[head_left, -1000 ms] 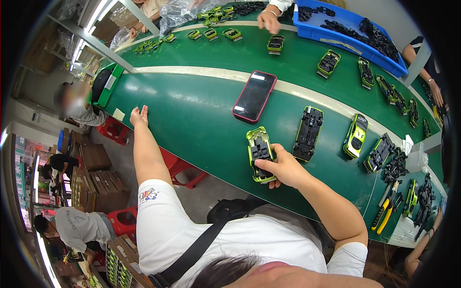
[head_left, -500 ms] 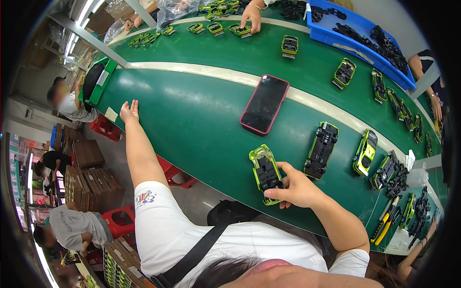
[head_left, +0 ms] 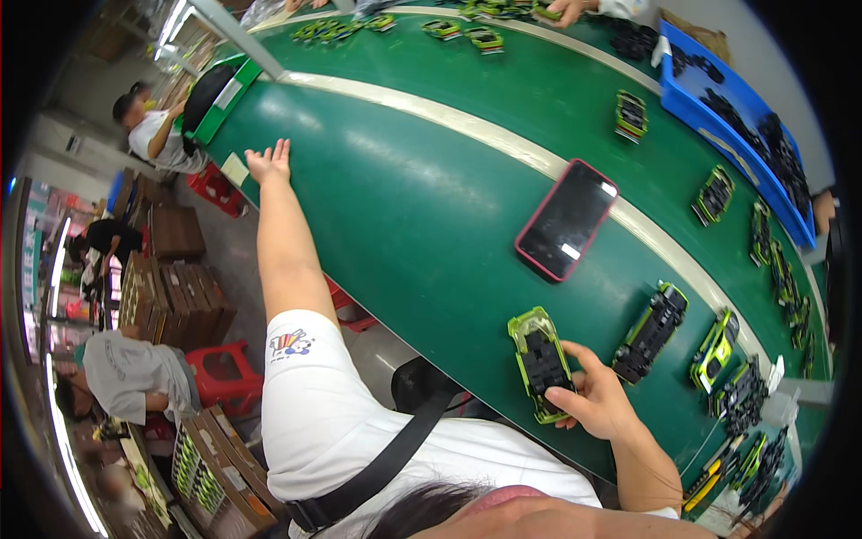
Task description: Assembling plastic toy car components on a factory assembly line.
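Note:
My right hand grips a toy car with its underside up, near the front edge of the green table. The thumb lies on its black base, inside a lime-green shell. Stretched out to the far left, my left hand is palm up with fingers apart, holding nothing. A pale paper slip lies close beside it. Right of the held car lies another upturned toy car, then a lime-green toy car with its painted side showing.
A red-cased phone lies by the pale strip. Beyond it, toy cars dot the green belt, beside a blue bin of black parts. Yellow-handled pliers lie at the right. A co-worker's hand is across the belt.
The view has swung, so the table's things appear farther right. The co-worker's hand has lifted a toy car off the belt and drawn it back. My hands keep much the same pose.

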A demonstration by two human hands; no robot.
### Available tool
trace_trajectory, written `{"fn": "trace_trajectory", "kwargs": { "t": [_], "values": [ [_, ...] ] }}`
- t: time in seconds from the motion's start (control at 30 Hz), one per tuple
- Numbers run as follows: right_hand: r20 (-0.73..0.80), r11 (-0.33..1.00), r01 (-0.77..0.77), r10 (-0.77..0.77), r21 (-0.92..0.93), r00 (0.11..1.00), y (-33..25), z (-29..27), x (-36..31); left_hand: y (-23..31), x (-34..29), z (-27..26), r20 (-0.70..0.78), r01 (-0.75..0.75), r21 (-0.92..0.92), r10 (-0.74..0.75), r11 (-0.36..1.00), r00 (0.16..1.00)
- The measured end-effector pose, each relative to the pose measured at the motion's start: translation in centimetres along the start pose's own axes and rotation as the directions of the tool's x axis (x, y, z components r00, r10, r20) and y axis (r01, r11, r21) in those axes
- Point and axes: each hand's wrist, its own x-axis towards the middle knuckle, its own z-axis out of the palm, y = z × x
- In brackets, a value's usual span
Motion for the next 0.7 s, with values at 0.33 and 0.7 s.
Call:
{"fn": "trace_trajectory", "kwargs": {
  "t": [0.33, 0.7],
  "values": [
    [-0.21, 0.981, 0.185, -0.192, -0.05, 0.959, 0.3, 0.8, 1.2, 0.9, 0.5, 0.3, 0.018, 0.049, -0.176, -0.046, 0.983, 0.999],
    [-0.314, 0.956, 0.241, -0.283, -0.166, 0.906, 0.0, 2.7, 2.5, 2.5, 7.0, -3.8, 0.235, 0.223, -0.265, -0.162, 0.938, 0.958]
  ]
}}
